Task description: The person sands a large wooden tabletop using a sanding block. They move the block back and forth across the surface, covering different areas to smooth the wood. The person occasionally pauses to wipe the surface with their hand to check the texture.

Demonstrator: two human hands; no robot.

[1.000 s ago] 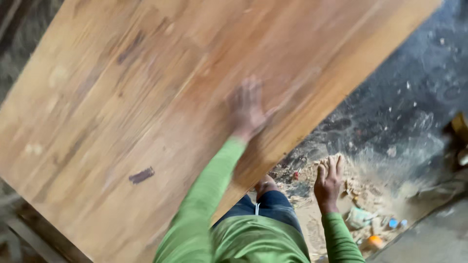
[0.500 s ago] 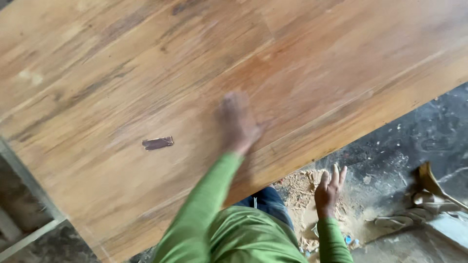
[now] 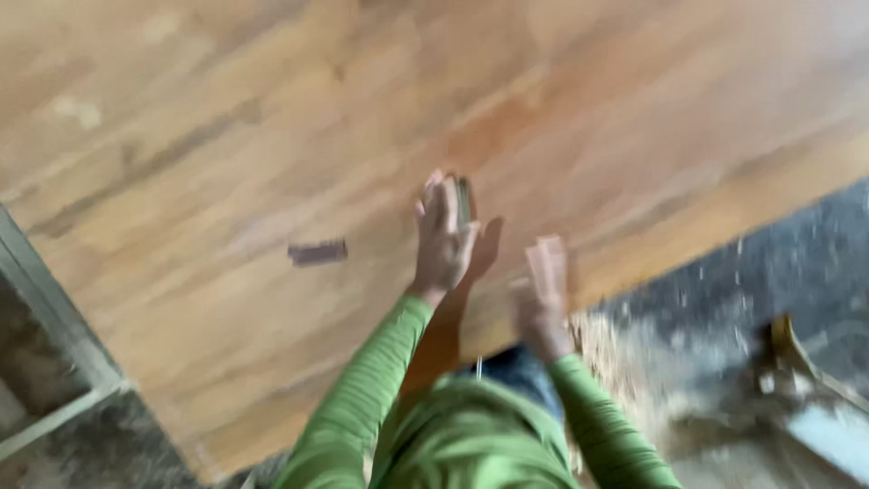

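Note:
A large pale-brown wooden board fills most of the view, with a small dark patch on its surface. My left hand is lifted over the board, its fingers pinching a small thin dark flat piece; blur hides what the piece is. My right hand is raised at the board's near edge with its fingers extended and nothing visible in it. Both arms wear green sleeves.
A grey metal frame shows under the board at the left. Sawdust lies on the dark floor at the lower right. A yellowish tool or scrap lies at the far right. The whole frame is motion-blurred.
My left hand has lifted off the board's surface and now shows a small flat piece at its fingertips. My right hand has risen from beside my leg to the board's edge.

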